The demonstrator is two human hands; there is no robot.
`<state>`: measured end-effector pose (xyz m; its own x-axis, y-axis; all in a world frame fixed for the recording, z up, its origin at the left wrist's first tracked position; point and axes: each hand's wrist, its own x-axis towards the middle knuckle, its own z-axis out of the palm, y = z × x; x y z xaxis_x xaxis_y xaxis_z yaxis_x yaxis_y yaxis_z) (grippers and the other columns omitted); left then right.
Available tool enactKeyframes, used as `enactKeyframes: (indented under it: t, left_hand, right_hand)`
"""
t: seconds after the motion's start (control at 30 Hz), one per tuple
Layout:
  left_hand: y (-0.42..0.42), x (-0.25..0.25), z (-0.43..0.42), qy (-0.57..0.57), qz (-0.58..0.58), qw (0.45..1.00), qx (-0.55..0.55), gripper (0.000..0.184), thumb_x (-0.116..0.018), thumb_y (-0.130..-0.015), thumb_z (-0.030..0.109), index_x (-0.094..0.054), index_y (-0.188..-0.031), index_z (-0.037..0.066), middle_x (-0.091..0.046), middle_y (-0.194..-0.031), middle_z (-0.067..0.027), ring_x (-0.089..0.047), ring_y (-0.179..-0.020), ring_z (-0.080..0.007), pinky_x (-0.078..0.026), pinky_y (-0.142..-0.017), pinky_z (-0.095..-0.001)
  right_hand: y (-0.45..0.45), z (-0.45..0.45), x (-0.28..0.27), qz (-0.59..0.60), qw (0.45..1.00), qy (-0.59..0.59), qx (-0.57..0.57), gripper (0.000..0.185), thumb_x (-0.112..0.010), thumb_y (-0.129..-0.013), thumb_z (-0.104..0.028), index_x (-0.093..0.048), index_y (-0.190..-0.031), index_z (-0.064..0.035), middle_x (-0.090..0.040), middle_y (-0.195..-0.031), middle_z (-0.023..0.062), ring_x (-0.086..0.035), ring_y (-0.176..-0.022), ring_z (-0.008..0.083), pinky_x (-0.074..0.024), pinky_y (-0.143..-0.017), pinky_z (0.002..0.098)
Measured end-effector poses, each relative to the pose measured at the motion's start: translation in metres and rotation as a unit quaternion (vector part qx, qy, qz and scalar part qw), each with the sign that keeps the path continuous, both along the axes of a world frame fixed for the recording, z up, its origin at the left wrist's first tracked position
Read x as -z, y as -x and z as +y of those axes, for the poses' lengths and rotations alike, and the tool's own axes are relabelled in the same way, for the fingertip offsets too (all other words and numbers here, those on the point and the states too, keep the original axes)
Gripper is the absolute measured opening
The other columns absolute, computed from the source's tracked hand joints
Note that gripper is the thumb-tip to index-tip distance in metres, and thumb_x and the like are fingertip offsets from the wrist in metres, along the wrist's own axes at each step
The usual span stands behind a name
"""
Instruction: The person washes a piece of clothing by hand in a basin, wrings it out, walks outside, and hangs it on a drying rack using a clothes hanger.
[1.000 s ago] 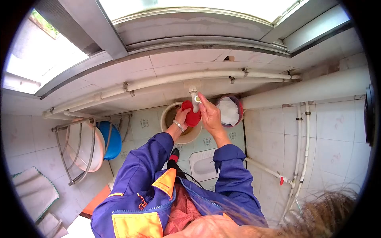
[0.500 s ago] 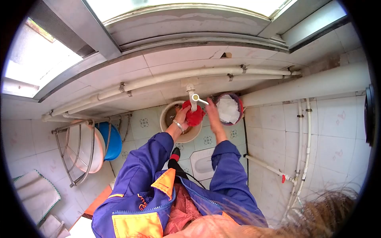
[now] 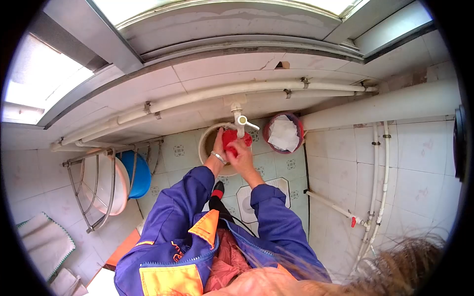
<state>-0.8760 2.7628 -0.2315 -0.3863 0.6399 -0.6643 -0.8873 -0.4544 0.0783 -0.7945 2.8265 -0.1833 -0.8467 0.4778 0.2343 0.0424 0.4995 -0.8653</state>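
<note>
Grasped in left hand (image 3: 218, 143), with right hand (image 3: 240, 157) curled onto near side: red cloth (image 3: 229, 135), beneath spout (image 3: 240, 131) of tap, above round tub (image 3: 201, 150) on tiled floor (image 3: 170, 165). Handling apparently midway: red cloth gathered between both hands, not put down; tap handle (image 3: 251, 125) untouched. Amount left: not determinable. Hidden: underside of red cloth, some fingers, part of tub's inside. Hard to make out: any water from spout.

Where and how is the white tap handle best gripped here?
Best, I'd judge, by the free end of the handle, pinched between thumb and forefinger, coming from the person's right. Its slim lever juts out to that side, past the spout, and nothing touches its tip. The right hand, now at the red item, is nearer.
</note>
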Motion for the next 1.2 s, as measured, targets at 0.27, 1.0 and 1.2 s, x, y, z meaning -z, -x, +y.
enactKeyframes:
  t: [0.27, 1.0, 1.2]
  left_hand:
    - [-0.01, 0.046, -0.004, 0.059, 0.143, 0.988, 0.001, 0.028, -0.044, -0.09, 0.032, -0.057, -0.088, 0.007, -0.061, -0.082, -0.0064, -0.058, -0.074, -0.0203, -0.048, -0.071, -0.0335]
    - [-0.008, 0.063, -0.025, 0.066, 0.088, 0.987, 0.115, 0.029, -0.043, -0.088, 0.035, -0.056, -0.082, 0.01, -0.059, -0.076, -0.0055, -0.058, -0.069, -0.0194, -0.048, -0.063, -0.0333]
    - [-0.004, 0.0, -0.003, 0.321, 0.133, 0.932, 0.101, 0.019, -0.051, -0.085, 0.027, -0.056, -0.078, 0.01, -0.057, -0.072, -0.0027, -0.056, -0.062, -0.0159, -0.046, -0.059, -0.0294]
  right_hand:
    - [0.021, -0.005, 0.021, -0.101, 0.994, 0.002, -0.037, 0.025, -0.053, -0.079, -0.024, -0.06, -0.071, -0.0011, -0.056, -0.062, 0.0207, -0.055, -0.057, 0.0367, -0.0415, -0.052, 0.0428]
    - [0.014, -0.019, 0.033, -0.094, 0.995, -0.012, -0.02, 0.022, -0.058, -0.078, -0.024, -0.056, -0.07, -0.0035, -0.058, -0.068, 0.017, -0.059, -0.066, 0.0328, -0.0451, -0.06, 0.0415]
    - [0.022, 0.017, 0.132, -0.18, 0.914, 0.33, 0.151, 0.022, -0.053, -0.083, -0.026, -0.062, -0.09, -0.006, -0.062, -0.082, 0.0145, -0.061, -0.076, 0.0294, -0.0471, -0.064, 0.0365]
